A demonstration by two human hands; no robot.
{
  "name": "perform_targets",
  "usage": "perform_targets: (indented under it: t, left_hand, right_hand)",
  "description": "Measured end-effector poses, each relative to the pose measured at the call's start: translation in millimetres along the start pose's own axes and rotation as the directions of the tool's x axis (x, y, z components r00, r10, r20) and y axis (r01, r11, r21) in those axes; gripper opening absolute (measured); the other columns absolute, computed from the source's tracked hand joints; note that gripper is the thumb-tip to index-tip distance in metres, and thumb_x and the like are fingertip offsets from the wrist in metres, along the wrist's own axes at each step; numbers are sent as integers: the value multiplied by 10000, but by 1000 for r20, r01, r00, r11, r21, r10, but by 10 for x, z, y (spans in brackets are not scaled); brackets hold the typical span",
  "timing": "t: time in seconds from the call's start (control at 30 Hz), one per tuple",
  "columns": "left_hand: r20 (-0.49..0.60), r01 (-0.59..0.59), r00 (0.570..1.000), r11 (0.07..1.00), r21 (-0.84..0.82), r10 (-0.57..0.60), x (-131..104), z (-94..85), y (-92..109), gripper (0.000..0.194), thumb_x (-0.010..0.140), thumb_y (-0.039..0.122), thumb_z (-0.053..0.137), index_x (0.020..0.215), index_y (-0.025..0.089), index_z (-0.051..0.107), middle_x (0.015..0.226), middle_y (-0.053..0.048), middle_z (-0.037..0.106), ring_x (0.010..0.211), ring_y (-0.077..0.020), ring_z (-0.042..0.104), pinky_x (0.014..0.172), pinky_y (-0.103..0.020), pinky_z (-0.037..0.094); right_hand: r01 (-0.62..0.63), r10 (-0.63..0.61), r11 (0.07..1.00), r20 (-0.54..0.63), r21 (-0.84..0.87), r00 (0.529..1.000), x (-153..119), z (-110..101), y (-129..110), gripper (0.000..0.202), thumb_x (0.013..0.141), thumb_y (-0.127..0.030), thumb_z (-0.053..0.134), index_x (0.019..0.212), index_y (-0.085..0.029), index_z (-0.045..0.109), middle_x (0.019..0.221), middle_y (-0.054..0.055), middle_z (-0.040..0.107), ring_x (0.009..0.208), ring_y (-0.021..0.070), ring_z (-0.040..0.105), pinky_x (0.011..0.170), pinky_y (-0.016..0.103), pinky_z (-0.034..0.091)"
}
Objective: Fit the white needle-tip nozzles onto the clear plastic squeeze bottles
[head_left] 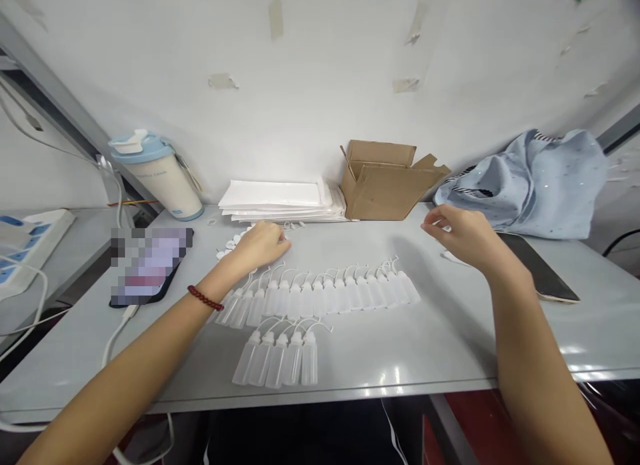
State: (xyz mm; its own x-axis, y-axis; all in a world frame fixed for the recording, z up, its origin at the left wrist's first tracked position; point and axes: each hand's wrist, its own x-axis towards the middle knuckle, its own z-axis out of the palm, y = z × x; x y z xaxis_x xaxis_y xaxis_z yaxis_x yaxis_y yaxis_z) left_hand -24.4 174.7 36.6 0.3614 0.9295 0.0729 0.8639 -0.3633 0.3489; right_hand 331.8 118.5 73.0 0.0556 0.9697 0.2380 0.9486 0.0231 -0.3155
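Note:
Small translucent bottles (327, 297) with thin white ties at their necks lie side by side in a long row across the grey table. Several more bottles (277, 361) form a shorter row nearer the front edge. My left hand (260, 243), with a dark red bracelet at the wrist, is over small white round pieces (233, 241) behind the long row's left end; its fingers are curled, and what they hold is hidden. My right hand (457, 235) is raised over the table right of the row, its fingers bent and the thumb side near a small white item (453, 257).
Behind are white envelopes (275, 195), an open cardboard box (383, 191) and a blue cloth bag (545, 181). A bottle-shaped cup (160, 178) and phone (153, 265) stand left; a dark tablet-like device (540, 268) lies right.

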Motion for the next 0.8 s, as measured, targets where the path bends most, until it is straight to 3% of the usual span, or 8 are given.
perform_targets:
  t: [0.13,0.3,0.5,0.6,0.67,0.7,0.77,0.8]
  left_hand:
    - [1,13,1000,992,123,-13,62,42,55,240,803,233,473,568,189,487,571,-67,560,585,-218,548,532,-301,336]
    - [50,-133,991,976,175,126,55,5,144,229,756,121,443,547,208,413,529,-38,513,501,-191,483,492,-303,267]
    - [29,-270,963,953,139,268,-181,-85,229,214,858,203,418,697,193,560,777,-76,649,790,-256,574,652,-353,407]
    - [-27,-412,909,906,93,416,-334,-58,298,253,909,208,406,789,170,626,816,-75,657,829,-246,566,731,-376,424]
    - [-33,-479,875,874,84,483,-415,-22,359,264,937,188,400,833,155,641,812,-70,650,822,-230,556,740,-371,426]
    - [-26,-492,868,866,95,496,-446,-7,389,273,947,172,395,834,150,642,806,-66,644,813,-223,550,733,-365,423]
    - [-45,-500,861,859,105,507,-491,10,439,272,959,155,402,833,146,643,805,-56,640,812,-214,543,716,-354,412]
    - [-61,-500,860,860,99,507,-507,11,458,267,960,149,408,836,146,643,806,-51,640,810,-210,541,711,-348,408]
  right_hand:
    - [-75,80,995,69,-67,994,-20,-28,137,72,821,-221,593,884,-188,581,903,123,695,733,230,615,650,341,425]
    - [-176,200,974,181,-139,963,-92,-25,295,250,643,-194,740,869,-210,634,842,61,696,699,207,621,560,287,428]
    - [-294,337,924,155,-245,929,-4,-40,521,242,588,-98,730,794,-210,670,761,58,682,573,171,568,507,282,376]
    - [-291,348,920,201,-264,916,58,46,636,225,565,-49,765,708,-197,672,654,41,665,556,173,565,533,302,400]
    - [-281,339,919,188,-278,922,16,135,680,149,628,-86,776,669,-170,659,647,62,653,614,201,595,569,323,442]
    - [-263,312,927,163,-267,936,-33,176,688,73,731,-164,743,744,-161,672,754,82,673,697,205,619,620,327,480]
    - [-216,242,952,104,-216,965,-151,229,675,188,943,-315,545,1051,-185,628,1072,63,641,882,153,629,771,323,539]
    - [-186,195,967,39,-174,980,-201,239,652,136,910,-271,583,873,-165,660,917,75,669,775,165,626,707,319,518]
